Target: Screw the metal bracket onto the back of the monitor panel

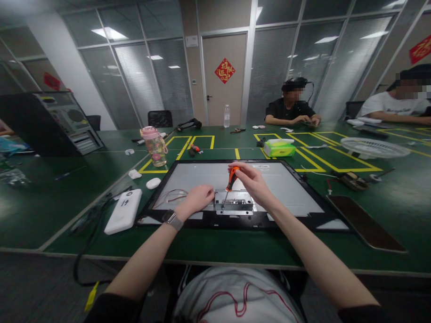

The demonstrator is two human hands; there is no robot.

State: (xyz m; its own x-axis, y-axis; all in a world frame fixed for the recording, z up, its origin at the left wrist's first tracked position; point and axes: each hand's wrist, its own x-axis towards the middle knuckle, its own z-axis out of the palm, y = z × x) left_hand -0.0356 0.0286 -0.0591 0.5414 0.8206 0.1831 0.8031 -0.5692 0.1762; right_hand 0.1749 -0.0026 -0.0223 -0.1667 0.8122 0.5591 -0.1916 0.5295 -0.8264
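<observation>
Screwdriver [231, 180]: I see its tip down on the metal bracket [234, 203] at the monitor panel [273, 187]'s near edge.
Right hand [251, 181]: closed around the orange handle, steering it upright.
Left hand [197, 199]: curled, nothing gripped, bracing the panel beside the bracket.
Nearby: white power bank [123, 211] left.

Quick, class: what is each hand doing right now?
Left hand: closed, resting on the flat grey monitor back panel.
Right hand: shut around the orange-handled screwdriver.
</observation>
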